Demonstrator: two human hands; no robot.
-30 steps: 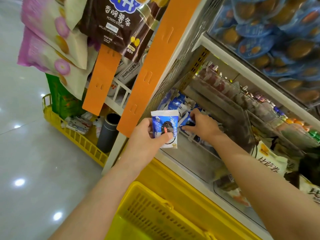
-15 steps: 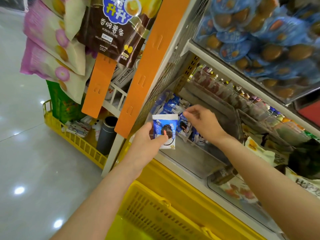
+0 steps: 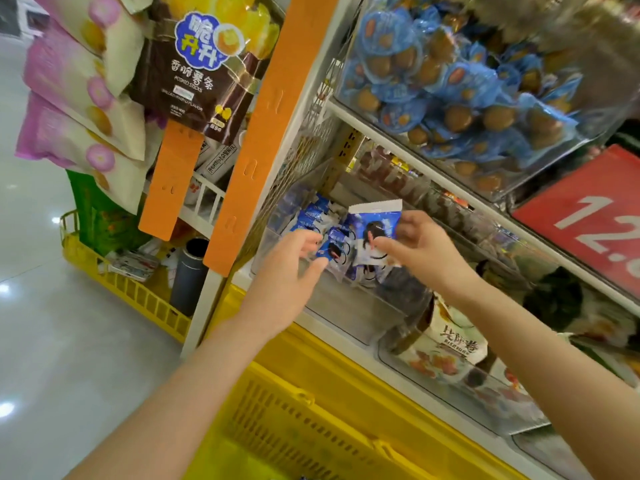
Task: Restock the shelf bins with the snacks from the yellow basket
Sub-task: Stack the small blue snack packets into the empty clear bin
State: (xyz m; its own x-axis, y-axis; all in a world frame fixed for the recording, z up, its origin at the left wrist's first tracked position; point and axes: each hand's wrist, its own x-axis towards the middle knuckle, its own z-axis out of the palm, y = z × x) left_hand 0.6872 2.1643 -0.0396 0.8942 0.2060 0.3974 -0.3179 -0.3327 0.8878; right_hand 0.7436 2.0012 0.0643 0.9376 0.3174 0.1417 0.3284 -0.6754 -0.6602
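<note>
Packet (image 3: 375, 223) pinched upright by right hand (image 3: 426, 247) at bin (image 3: 346, 313), left hand (image 3: 287, 271) loose

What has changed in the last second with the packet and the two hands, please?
The blue-and-white packet passed from the left hand to the right hand, which pinches it above the clear bin. The left hand moved right to the stocked packets; whether it holds one is unclear. The yellow basket stayed put.

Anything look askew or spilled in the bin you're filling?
Nothing looks spilled. The blue packets in the clear bin lie jumbled at mixed angles; the right hand holds another packet above them.
</note>
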